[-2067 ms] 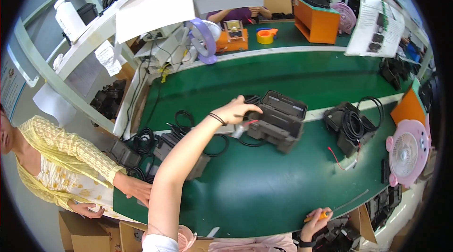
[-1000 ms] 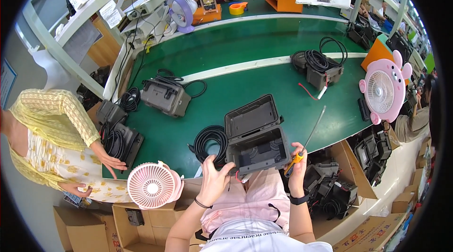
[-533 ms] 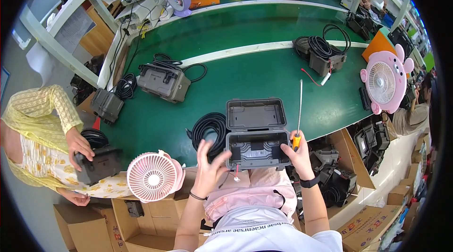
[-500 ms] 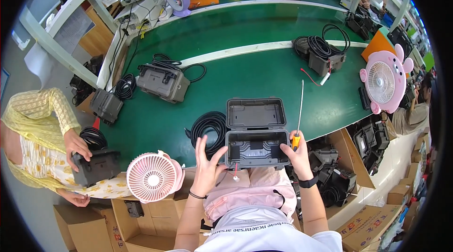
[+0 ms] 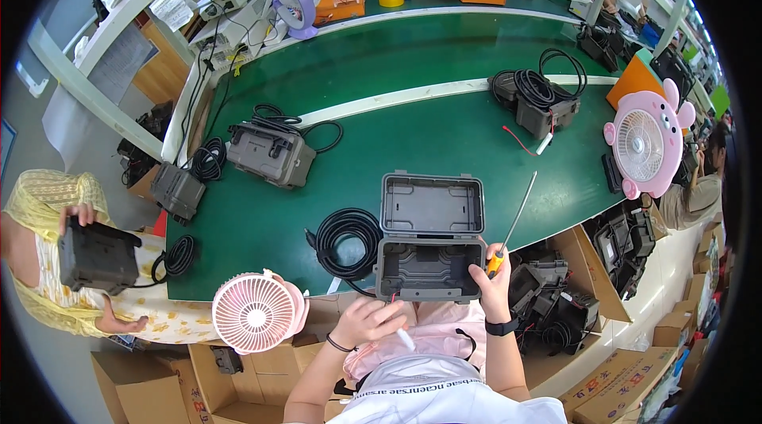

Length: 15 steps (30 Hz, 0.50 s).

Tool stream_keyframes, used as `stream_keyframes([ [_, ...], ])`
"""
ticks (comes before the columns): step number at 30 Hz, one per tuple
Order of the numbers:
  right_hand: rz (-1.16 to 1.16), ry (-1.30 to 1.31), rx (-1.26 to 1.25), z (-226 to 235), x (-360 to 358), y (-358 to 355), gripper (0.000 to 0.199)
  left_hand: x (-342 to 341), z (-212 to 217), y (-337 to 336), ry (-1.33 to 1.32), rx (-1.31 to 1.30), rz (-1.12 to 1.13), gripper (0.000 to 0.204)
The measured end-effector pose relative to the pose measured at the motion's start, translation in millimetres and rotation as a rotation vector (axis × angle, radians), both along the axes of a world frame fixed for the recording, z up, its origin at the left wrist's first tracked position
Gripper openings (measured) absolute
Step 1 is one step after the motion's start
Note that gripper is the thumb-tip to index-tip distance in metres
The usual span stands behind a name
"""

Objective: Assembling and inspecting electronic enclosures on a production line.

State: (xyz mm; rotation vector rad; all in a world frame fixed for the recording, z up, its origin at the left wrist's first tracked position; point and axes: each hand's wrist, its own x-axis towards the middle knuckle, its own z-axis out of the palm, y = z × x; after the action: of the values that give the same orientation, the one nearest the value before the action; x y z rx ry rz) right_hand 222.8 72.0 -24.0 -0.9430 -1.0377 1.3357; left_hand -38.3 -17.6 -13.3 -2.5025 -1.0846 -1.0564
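Note:
An open dark grey plastic box (image 5: 429, 267) sits at the table's near edge, its hinged lid (image 5: 432, 203) laid back. My right hand (image 5: 494, 291) grips the box's right side with the thumb on the rim, and it also holds a screwdriver (image 5: 496, 264) with a yellow-orange handle, blade pointing up and away. My left hand (image 5: 371, 322) is closed just below the box's front left corner, around a thin red wire (image 5: 393, 297). A small white cylindrical piece (image 5: 406, 338) hangs by its fingers. A coiled black cable (image 5: 348, 243) lies left of the box, running to it.
A pink fan (image 5: 258, 313) stands at the near left, a pink animal-shaped fan (image 5: 643, 142) at the right. More cabled boxes (image 5: 274, 152) rest on the green table (image 5: 381, 142). A co-worker's hand (image 5: 79, 216) holds another box at left. Cartons (image 5: 611, 380) stand below.
My left hand has gone from spread fingers beside the box to closed at the wire below it. The screwdriver tilts further right. The co-worker's box has moved left and up.

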Motion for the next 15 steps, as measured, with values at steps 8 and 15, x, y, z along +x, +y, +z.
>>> stream_keyframes([
  [8, 0.042, -0.097, -0.014, 6, 0, 1, 0.036, 16, 35, 10, -1.144, -0.632, -0.043, 0.086],
  [15, 0.070, -0.089, -0.043, 17, -1, 2, 0.034, 30, 75, 33, -1.228, -0.809, -0.096, 0.073],
])
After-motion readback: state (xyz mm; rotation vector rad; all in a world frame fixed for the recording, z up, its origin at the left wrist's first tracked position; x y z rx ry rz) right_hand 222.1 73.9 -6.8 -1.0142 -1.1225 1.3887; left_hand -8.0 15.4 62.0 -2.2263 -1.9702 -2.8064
